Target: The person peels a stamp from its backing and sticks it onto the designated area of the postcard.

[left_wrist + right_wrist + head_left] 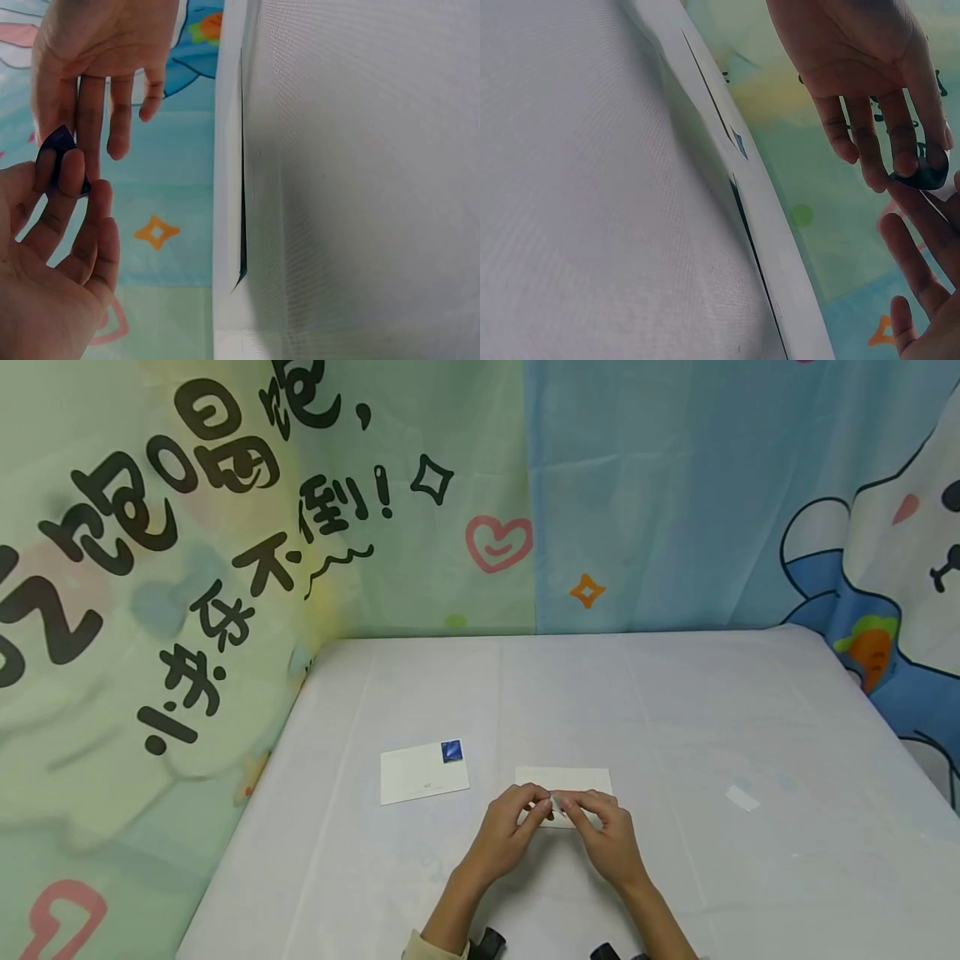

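Both hands meet over a blank white card (528,777), partly hidden beneath them. My left hand (498,833) pinches a small dark-blue stamp sticker (54,142) between thumb and fingertips; the sticker bends slightly. At its other side my right hand (611,839) pinches with thumb and index finger, and a whitish bit of the sticker shows between the hands in the head view. In the right wrist view the blue sticker (928,177) curves under the left fingertips. Whether its white backing has come apart cannot be made out.
A second white card (420,781) with a blue stamp in its upper right corner lies to the left. Over on the right lies a small white slip (742,798). A white cloth covers the table (675,710), and printed curtains (637,485) hang behind and beside it.
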`<state>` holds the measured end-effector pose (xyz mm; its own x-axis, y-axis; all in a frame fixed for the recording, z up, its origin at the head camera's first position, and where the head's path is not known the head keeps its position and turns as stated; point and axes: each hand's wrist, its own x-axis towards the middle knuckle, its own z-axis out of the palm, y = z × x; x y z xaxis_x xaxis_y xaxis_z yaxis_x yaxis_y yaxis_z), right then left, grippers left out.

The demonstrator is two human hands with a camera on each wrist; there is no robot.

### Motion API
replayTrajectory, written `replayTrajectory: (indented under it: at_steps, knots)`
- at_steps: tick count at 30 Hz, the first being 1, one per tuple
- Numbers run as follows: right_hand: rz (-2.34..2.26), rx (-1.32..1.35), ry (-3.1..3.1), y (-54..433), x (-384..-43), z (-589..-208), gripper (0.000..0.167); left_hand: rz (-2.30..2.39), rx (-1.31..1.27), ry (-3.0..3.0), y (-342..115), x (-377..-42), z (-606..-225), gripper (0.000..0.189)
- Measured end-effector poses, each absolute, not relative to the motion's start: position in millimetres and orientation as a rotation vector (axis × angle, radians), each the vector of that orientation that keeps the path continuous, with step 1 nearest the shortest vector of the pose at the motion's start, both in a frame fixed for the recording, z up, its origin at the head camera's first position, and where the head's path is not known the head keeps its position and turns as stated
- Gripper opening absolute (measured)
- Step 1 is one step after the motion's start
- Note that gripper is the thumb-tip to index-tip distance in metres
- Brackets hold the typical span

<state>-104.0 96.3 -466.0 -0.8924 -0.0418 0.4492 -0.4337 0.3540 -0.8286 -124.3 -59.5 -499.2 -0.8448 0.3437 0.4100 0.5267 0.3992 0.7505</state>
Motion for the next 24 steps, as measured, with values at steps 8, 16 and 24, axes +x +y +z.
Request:
replayTrajectory:
  at_steps: [8,16,24]
  knots:
    - [1.517,0.347,-2.253,101.1,-112.9,-481.6,0.012,-1.436,-0.81,-2.452,-58.4,-124.4,-498.1,0.019]
    - [1.639,0.255,-2.231,113.4,-123.8,-504.8,0.01,-1.422,-0.798,-2.454,-58.7,-124.3,-498.8,0.021]
    - [1.702,0.157,-2.125,117.4,-126.6,-507.6,0.01,-1.423,-0.786,-2.46,-59.2,-124.4,-500.1,0.022]
